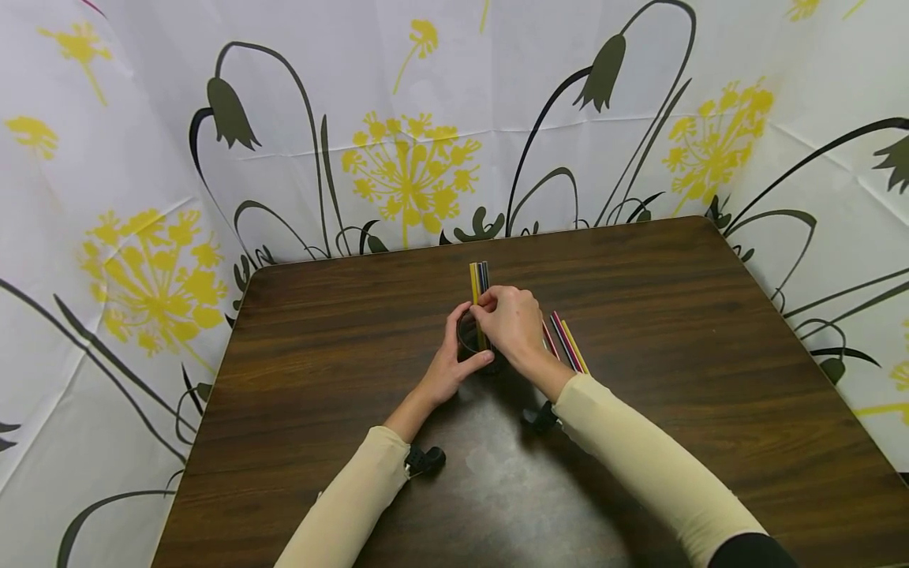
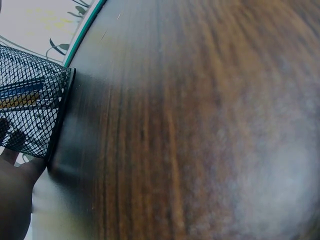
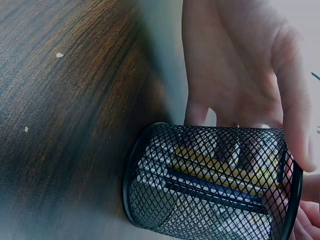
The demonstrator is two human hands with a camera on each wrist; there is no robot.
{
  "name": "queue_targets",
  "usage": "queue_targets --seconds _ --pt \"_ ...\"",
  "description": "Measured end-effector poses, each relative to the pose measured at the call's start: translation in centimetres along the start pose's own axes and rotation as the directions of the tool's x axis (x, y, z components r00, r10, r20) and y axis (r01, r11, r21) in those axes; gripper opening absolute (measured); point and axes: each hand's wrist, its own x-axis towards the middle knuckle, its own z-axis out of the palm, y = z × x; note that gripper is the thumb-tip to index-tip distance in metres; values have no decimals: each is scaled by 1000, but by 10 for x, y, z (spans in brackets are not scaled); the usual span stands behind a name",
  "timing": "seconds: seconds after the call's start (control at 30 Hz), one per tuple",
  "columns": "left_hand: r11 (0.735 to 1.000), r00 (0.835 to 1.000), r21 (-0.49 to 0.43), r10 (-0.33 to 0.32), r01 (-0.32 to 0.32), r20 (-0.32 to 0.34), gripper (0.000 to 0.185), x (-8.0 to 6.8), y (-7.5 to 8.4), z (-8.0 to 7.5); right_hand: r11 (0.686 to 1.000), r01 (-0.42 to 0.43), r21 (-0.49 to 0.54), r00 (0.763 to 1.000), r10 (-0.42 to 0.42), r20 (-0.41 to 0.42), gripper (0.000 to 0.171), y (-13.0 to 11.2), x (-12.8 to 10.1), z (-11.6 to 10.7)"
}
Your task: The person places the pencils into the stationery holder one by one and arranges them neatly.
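A black mesh pencil cup (image 3: 150,197) stands upright on the table, with its dark rim (image 1: 460,338) showing in the head view. My left hand (image 1: 449,361) holds the cup from its left side, the thumb on the near side and the fingers behind. Yellow, dark blue and black colored pencils (image 1: 474,278) stand in the cup and rise above the rim. At the rim, my right hand (image 1: 516,319) pinches at these pencils with thumb and fingertips; exactly which ones is hidden. In the left wrist view the cup (image 2: 35,120) is partly cut off, with my left hand (image 2: 15,192) beside its base.
Several more colored pencils (image 1: 568,341), red, dark and yellow among them, lie on the table to the right of the cup, partly hidden by my right forearm. The brown wood-grain table (image 1: 327,331) backs onto a white flowered curtain (image 1: 426,102).
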Motion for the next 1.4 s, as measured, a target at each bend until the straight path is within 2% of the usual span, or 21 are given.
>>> queue_targets --seconds 0.47,0.63,0.83,0.93,1.0,1.1,1.23,1.3,1.4 --pt "1000 1000 -24 10 -11 -10 81 0 -1 0 1000 2 -16 1000 -1 20 12 0 0 0" --pt "1000 1000 -24 1 -1 -10 81 0 -1 0 999 29 21 999 -30 45 12 1 -1 -4" --pt "999 1000 -43 -19 19 6 82 0 1 0 992 32 123 998 -38 47 10 6 1 -24" --pt "999 1000 -45 -12 12 4 82 0 1 0 989 -6 148 999 -1 52 11 15 3 -41" --pt "999 1000 -41 -11 11 0 82 0 2 0 990 -55 133 995 43 89 12 25 5 -52" --pt "999 1000 -28 -16 16 -5 82 0 2 0 988 -149 43 969 137 204 16 47 7 -67" --pt "999 1000 -19 -25 25 -12 82 0 2 0 966 -239 -101 890 259 376 20 83 6 -79" --pt "999 999 -21 -30 30 -9 82 -1 2 0 953 -266 -144 854 303 424 20 100 3 -83" --pt "999 999 -21 -39 39 -8 83 -1 2 1 942 -292 -169 815 337 471 20 119 -3 -87"
